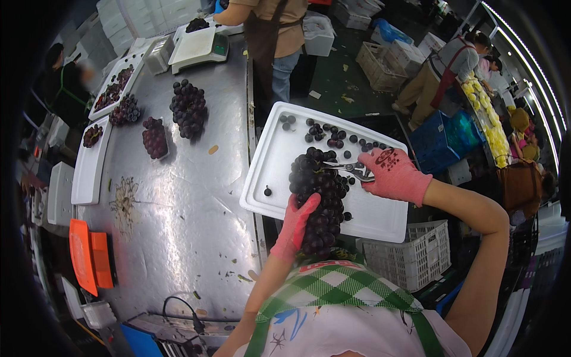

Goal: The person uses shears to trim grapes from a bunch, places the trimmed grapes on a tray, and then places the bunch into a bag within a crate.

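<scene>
My left hand (296, 225), in a pink glove, supports a large bunch of dark grapes (319, 209) from its left side, the thumb lying on the fruit. My right hand (392, 174), in a matching glove with dark printing, grips a pair of small metal snips (359, 172). Their blades reach into the upper part of the bunch; what lies between the blades cannot be made out. Beneath the bunch is a white foam lid or tray (272, 147). Loose grapes (337, 139) are scattered over its far half, and a single grape (267, 192) sits at its left.
A metal table (187, 214) to my left bears more grape bunches (188, 109), a weighing scale (198, 47) and white foam trays (91, 165). An orange plastic object (89, 256) lies at its left edge. Below the foam tray stands a plastic crate (408, 259). An aproned person (276, 40) stands beyond.
</scene>
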